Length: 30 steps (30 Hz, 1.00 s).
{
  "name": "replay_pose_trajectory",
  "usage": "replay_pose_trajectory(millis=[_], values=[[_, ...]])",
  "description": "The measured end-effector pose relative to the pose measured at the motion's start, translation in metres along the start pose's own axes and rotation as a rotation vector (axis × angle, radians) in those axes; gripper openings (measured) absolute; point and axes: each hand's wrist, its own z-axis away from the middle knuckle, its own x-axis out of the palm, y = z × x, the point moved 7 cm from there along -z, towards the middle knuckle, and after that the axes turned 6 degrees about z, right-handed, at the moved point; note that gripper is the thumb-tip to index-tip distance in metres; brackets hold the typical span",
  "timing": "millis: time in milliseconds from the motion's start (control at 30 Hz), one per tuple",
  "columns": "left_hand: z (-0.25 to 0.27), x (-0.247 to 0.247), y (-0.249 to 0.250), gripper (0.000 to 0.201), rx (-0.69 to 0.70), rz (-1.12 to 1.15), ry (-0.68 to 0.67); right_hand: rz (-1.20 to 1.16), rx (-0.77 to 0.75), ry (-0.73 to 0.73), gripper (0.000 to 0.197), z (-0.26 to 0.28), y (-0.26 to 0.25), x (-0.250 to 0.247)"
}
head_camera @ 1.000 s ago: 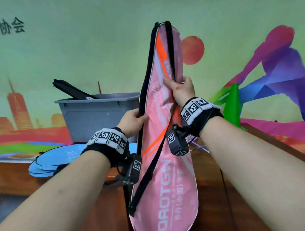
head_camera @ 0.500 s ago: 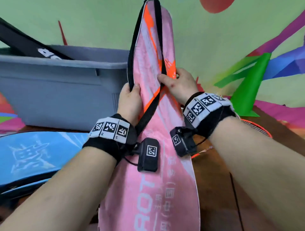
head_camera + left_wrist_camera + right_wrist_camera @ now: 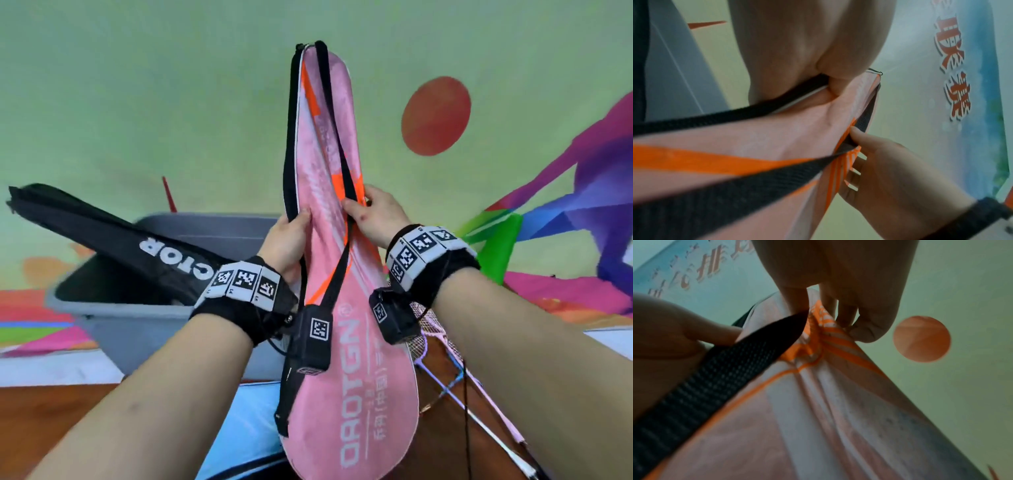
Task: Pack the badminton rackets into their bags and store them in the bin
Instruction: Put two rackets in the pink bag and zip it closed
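Note:
A pink racket bag [image 3: 325, 178] with orange stripes and a black strap [image 3: 337, 274] stands upright in front of me, its wide end down. My left hand [image 3: 289, 236] grips its black-edged left side at mid-height. My right hand [image 3: 373, 212] pinches the right side and the strap there; the right wrist view shows the fingers [image 3: 842, 311] bunching the pink fabric [image 3: 818, 402]. The grey bin [image 3: 144, 318] stands behind on the left, with a black racket bag [image 3: 113, 240] leaning out of it.
A light blue racket bag [image 3: 250, 421] lies on the wooden table [image 3: 51, 411] below my arms. A bare racket [image 3: 442, 363] with a pale frame lies at the right. A green cone [image 3: 500, 246] stands behind my right wrist. A painted wall fills the background.
The pink bag has been lifted higher, with both hands still holding it. The view has pulled back and up, so the bin's inside and the black bag now show.

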Motion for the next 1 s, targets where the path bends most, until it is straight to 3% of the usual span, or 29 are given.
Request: replay_pose_trajectory(millis=[133,267,400,500,767,867,1000], values=[[-0.013,-0.021,0.069,0.064,0.007,0.065,0.114,-0.044,-0.101,0.016,0.029,-0.02,-0.08,-0.013],[-0.022,-0.036,0.132,0.047,0.08,0.176,0.145,0.002,-0.2,0.013,0.045,-0.046,-0.132,-0.011],[-0.034,-0.044,0.18,0.052,0.171,0.346,0.171,0.099,-0.143,-0.164,0.101,-0.063,-0.126,0.017],[-0.033,-0.045,0.206,0.044,0.253,0.453,0.217,0.166,-0.141,-0.245,0.12,-0.077,-0.122,0.031],[-0.027,-0.108,0.25,0.036,0.451,0.695,0.414,0.092,-0.392,-0.291,0.108,-0.109,-0.188,0.083],[-0.026,-0.147,0.249,0.032,0.467,0.76,0.48,0.093,-0.404,-0.353,0.104,-0.112,-0.204,0.126],[-0.043,-0.199,0.241,0.03,0.506,0.917,0.466,0.103,-0.384,-0.382,0.097,-0.119,-0.218,0.179]])
